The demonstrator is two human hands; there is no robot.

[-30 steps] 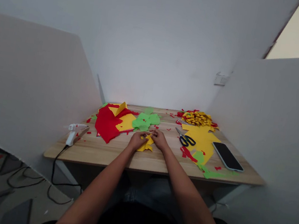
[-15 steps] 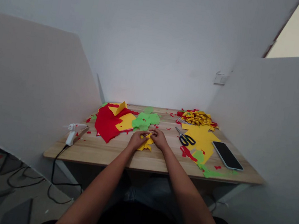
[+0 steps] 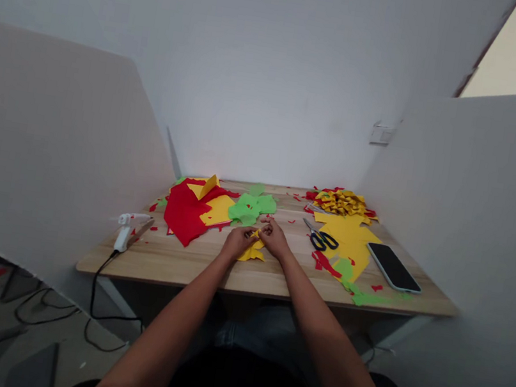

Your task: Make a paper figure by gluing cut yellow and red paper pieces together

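Between my two hands is a crumpled yellow felt piece (image 3: pixel 253 254), its loose edges spreading downward over the table near the front edge. My left hand (image 3: pixel 237 242) grips it from the left with bent fingers. From the right, my right hand (image 3: pixel 274 240) pinches its top, thumb and fingers pressed together. The exact fold under my fingertips is too small to make out. Just beyond my hands lie green felt pieces (image 3: pixel 252 209). Scissors (image 3: pixel 320 236) with dark handles lie to the right, blades pointing away.
Red felt (image 3: pixel 184 215) and yellow sheets lie at left, near a white glue gun (image 3: pixel 124 233) with a black cord. At right are a yellow felt sheet (image 3: pixel 346 236), a phone (image 3: pixel 393 267) and a heap of gathered yellow strips (image 3: pixel 341 202). Panels (image 3: pixel 52 143) flank the table.
My hands stay in nearly the same place on the yellow felt piece. Its lower edge has spread slightly to the right, and my right fingers have shifted a little upward.
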